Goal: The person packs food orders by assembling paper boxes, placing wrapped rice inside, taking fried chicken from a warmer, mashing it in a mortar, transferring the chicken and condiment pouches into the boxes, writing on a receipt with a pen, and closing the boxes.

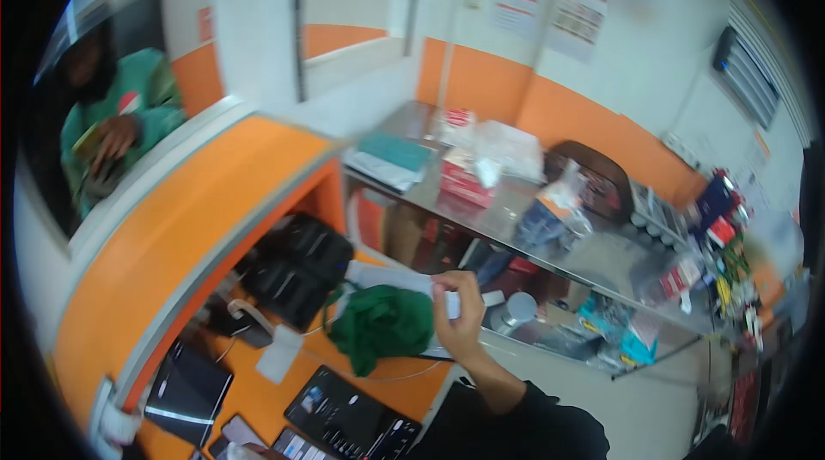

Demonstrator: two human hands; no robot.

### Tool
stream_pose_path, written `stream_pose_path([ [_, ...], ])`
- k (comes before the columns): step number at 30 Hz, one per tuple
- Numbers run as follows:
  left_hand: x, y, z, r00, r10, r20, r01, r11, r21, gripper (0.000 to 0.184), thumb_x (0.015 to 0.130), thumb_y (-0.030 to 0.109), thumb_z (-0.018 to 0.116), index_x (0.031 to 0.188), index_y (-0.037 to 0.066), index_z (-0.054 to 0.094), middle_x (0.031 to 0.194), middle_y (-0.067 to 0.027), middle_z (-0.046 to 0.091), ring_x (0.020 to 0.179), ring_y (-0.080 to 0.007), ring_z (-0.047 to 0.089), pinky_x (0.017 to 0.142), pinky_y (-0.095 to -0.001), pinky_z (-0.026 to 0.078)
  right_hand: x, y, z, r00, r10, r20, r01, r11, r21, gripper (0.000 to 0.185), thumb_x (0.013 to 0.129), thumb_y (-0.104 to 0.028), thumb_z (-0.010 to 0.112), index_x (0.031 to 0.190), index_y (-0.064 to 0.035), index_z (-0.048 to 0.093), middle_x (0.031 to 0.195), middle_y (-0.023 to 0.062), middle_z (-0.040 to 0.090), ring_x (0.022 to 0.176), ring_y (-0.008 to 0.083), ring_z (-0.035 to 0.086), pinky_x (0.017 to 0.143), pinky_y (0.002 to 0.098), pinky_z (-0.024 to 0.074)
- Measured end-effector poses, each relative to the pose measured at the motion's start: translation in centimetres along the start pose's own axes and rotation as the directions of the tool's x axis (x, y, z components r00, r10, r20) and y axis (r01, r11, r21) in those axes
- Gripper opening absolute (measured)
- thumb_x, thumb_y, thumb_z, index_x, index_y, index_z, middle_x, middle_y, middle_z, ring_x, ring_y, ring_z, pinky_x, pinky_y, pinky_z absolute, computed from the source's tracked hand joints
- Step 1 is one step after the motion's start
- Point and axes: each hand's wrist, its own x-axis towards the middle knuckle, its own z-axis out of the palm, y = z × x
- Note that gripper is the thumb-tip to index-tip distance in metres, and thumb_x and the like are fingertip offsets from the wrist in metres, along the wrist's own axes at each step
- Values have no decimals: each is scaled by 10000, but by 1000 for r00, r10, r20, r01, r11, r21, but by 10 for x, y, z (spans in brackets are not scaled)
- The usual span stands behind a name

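Observation:
My right hand [462, 318] is raised over the right side of the orange desk, its fingers curled. Between thumb and fingers shows a small white piece [453, 303], perhaps paper; its kind is not clear. Just left of this hand lies a bunched green cloth bag [382, 327] on white papers. At the bottom edge a small blurred patch may be part of my left hand [268, 453], beside a phone [296, 445]; its fingers cannot be made out. A large dark tablet [348, 417] with its screen lit lies on the desk.
Black devices [301, 266] stand under the orange counter [198, 193]. Another dark tablet [189, 391] leans at left. Behind is a metal table [601, 262] with boxes and plastic bags, and a shelf below it. Beyond the counter window, a person in green [129, 107] holds a phone.

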Motion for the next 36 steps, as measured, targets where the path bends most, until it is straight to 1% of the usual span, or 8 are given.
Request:
stream_pose_path([
  [3, 18, -12, 78, 920, -133, 369, 151, 988, -22, 333, 946, 221, 558, 1206, 15, 530, 929, -118, 602, 762, -184, 549, 645, -312, 430, 0, 64, -83, 981, 149, -122, -173, 961, -218, 56, 865, 2, 598, 912, -6, 628, 844, 112, 610, 730, 223, 573, 672, 314, 456],
  [7, 29, -47, 182, 325, -234, 916, 637, 771, -29, 284, 956, 210, 524, 1166, 20, 546, 816, -101, 614, 640, -149, 540, 554, -295, 415, -7, 149, -161, 942, 232, -242, -302, 901, -313, 52, 869, -18, 603, 913, -19, 631, 811, 96, 614, 699, 194, 559, 650, 297, 437],
  [11, -50, -51, 328, 804, -305, 511, 2, 860, 509, 293, 966, 308, 513, 1104, 55, 563, 714, -101, 588, 517, -159, 460, 480, -330, 347, 19, 245, -192, 925, 317, -208, -371, 870, -326, 60, 878, -42, 601, 930, -29, 628, 777, 88, 624, 677, 165, 567, 607, 286, 424],
  [14, -45, -111, 384, 716, -455, 530, 240, 873, 425, 302, 958, 318, 534, 1088, 52, 595, 826, -111, 605, 663, -177, 523, 605, -338, 415, 37, 328, -185, 799, 599, 58, -593, 800, -96, 126, 894, -69, 587, 1018, -51, 605, 816, 82, 644, 719, 153, 612, 623, 280, 454],
  [19, -10, -164, 401, 557, -639, 531, 688, 713, 136, 318, 945, 334, 571, 1062, 48, 648, 1013, -128, 632, 907, -207, 628, 814, -351, 528, 80, 406, -126, 773, 597, 216, -615, 788, 19, 180, 900, -82, 596, 1075, -40, 591, 937, 99, 619, 806, 186, 606, 668, 292, 475],
  [30, -26, -135, 496, 770, -572, 284, 397, 777, 489, 285, 959, 208, 574, 1173, 21, 553, 965, -52, 587, 788, -110, 542, 647, -245, 446, 178, 451, -69, 893, 401, 202, -309, 875, -372, 433, 893, -212, 620, 1311, -125, 548, 1125, 182, 442, 1012, 308, 436, 875, 482, 383],
  [33, -35, -147, 516, 888, -408, 214, 237, 803, 548, 285, 958, 193, 583, 1182, 19, 548, 925, -22, 590, 739, -80, 519, 580, -217, 406, 173, 427, -111, 864, 464, 195, -460, 885, -69, 452, 900, -173, 618, 1344, -142, 535, 984, 151, 504, 909, 283, 492, 923, 498, 362],
  [36, 8, -146, 528, 749, -635, 190, 425, 680, 597, 256, 957, 312, 555, 985, 58, 577, 774, -78, 574, 708, -191, 551, 631, -314, 457, 148, 410, -164, 935, 356, -6, -355, 934, 40, 615, 908, -139, 615, 1467, -166, 360, 813, 106, 561, 701, 209, 542, 774, 386, 465],
])
